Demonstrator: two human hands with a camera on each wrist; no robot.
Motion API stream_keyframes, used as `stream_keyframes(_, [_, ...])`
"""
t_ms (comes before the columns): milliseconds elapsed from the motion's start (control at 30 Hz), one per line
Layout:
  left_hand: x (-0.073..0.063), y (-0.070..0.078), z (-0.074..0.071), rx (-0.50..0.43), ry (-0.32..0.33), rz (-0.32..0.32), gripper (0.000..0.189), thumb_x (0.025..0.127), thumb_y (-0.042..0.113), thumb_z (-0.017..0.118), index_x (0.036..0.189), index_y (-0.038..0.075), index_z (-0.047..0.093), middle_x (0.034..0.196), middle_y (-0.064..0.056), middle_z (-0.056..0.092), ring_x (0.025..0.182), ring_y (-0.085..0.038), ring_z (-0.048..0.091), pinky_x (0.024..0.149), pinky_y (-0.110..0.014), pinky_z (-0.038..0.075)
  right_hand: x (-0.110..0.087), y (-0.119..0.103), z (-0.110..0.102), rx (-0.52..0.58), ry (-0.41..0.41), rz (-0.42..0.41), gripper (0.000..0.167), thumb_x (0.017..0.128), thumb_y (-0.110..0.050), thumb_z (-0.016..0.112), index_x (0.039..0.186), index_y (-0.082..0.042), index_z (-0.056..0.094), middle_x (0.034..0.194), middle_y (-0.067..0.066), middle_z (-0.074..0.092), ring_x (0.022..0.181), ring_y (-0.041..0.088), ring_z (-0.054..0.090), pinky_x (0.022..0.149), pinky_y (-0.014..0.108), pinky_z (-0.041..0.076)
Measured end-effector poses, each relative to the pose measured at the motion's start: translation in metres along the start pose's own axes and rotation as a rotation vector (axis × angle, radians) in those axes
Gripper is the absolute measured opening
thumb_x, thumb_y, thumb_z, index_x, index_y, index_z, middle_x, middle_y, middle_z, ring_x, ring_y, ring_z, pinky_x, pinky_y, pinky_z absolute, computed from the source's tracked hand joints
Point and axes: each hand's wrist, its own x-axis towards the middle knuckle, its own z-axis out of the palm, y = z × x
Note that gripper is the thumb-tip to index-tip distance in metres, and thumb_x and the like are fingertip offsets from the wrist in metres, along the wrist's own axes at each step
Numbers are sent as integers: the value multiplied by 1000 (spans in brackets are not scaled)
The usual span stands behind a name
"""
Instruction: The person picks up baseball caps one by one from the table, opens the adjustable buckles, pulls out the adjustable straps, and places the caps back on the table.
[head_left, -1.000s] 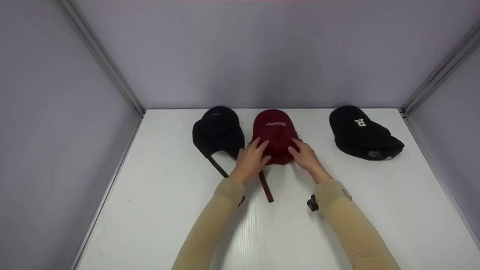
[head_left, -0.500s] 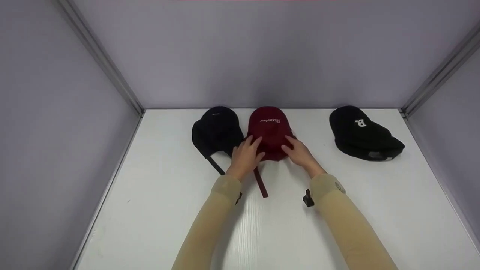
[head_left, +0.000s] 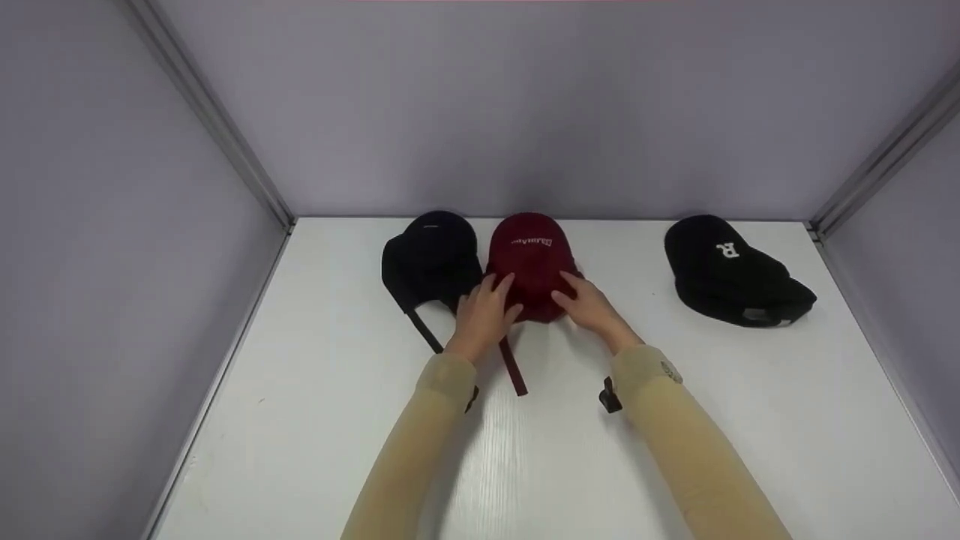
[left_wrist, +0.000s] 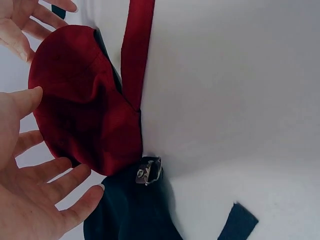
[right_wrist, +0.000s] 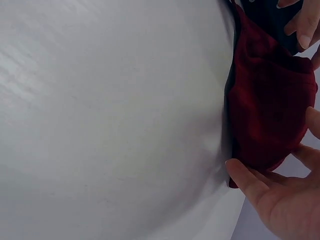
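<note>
A dark red baseball cap (head_left: 531,262) with light lettering lies near the back of the white table, its loose strap (head_left: 514,367) trailing toward the front. My left hand (head_left: 482,315) touches the cap's left side with spread, fairly straight fingers. On the other side my right hand (head_left: 595,306) rests its extended fingers against the cap (right_wrist: 270,105). Close on the left lies a dark navy cap (head_left: 433,259), partly behind my left hand. In the left wrist view the navy cap (left_wrist: 130,210), with a metal buckle (left_wrist: 149,170), meets the red one.
A black cap (head_left: 731,274) with a white letter R lies at the right on the white table (head_left: 540,465). Grey-lilac panels stand behind the table (head_left: 525,105) and along both sides.
Both hands have slid the red cap left and slightly back, up beside the navy cap. The view has shifted slightly. Finger positions look much the same.
</note>
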Motion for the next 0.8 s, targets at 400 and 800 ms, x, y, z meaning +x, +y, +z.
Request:
stream_keyframes(400, [-4,-8,-2,-14,53,1,61,99,38,58,151,14,39,145,-22,42,122,-38,52,94,-58,43,0,-7,-1,-18,13,-61,64,104,-29,48,153,3,22,156,26,23,144,39,20,115,49,18])
stream_keyframes(800, [-19,-1,1,-78,102,35,60,98,38,60,149,13,42,143,-22,44,121,-38,53,94,-58,44,-36,5,-22,104,28,-33,66,104,-35,49,156,-7,20,158,23,18,140,46,24,110,58,24])
